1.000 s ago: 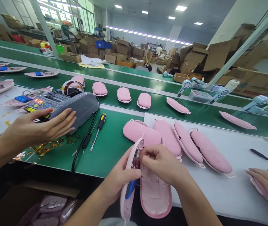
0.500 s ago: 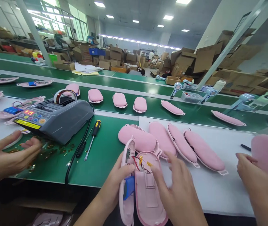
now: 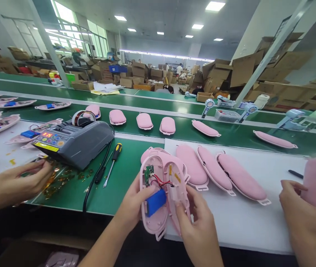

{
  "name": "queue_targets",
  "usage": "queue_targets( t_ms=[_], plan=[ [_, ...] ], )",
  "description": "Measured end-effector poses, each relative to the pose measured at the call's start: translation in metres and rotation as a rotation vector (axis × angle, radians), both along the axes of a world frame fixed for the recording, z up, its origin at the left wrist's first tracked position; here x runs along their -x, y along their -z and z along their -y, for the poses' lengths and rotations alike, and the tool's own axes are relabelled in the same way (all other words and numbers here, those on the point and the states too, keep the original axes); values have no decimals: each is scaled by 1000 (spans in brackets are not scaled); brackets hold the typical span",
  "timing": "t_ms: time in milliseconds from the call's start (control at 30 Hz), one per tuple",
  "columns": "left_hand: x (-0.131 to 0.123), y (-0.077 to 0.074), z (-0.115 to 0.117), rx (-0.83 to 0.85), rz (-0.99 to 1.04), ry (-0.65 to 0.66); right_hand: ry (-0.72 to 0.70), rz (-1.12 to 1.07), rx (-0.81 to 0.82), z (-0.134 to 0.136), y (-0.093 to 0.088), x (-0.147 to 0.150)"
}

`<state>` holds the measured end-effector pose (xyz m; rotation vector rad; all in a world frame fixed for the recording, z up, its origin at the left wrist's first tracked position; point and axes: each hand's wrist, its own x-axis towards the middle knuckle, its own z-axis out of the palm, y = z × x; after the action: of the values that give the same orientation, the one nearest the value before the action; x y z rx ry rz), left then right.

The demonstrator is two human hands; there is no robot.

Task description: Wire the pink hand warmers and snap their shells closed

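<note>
My left hand grips the left half of an opened pink shell, its inside facing me. In that half I see a green circuit board and a blue battery, with red and black wires running across to the other half. My right hand holds the right half of the shell, fingers curled on its lower edge. Both halves hover above the near table edge, joined by the wires.
Closed pink shells lie in a row on a white mat. More sit on the green belt. A grey tape dispenser, its black cable and a screwdriver are left. One co-worker's hand is far left; another's holds a pink shell.
The shell halves have been lifted and turned so the insides face me. My right hand went from lying flat to gripping the right half. The left co-worker's hand drew back from the dispenser.
</note>
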<state>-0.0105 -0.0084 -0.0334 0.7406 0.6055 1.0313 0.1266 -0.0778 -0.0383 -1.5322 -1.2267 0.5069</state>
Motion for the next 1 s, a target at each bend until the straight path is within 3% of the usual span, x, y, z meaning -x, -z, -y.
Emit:
queue_targets(
  t_ms=[133, 300, 400, 567, 800, 900, 1000],
  plan=[
    [-2, -15, -5, -55, -172, -128, -43, -297, 32, 1, 3, 16],
    [-11, -21, -4, -247, -657, -361, -137, -473, 67, 6, 0, 21],
    [-16, -25, 0, -376, -815, -446, -148, -426, -11, 4, 4, 19],
    [-21, -29, 7, -441, -853, -508, -142, -252, -217, -3, 17, 25],
    [-17, -21, 10, -512, -806, -616, -123, -107, -320, -15, 27, 34],
    [-12, -16, 8, -549, -898, -712, -174, -115, -350, -19, 30, 33],
    [-6, -15, 6, -634, -1042, -688, -217, -86, -325, -19, 35, 32]
  ],
)
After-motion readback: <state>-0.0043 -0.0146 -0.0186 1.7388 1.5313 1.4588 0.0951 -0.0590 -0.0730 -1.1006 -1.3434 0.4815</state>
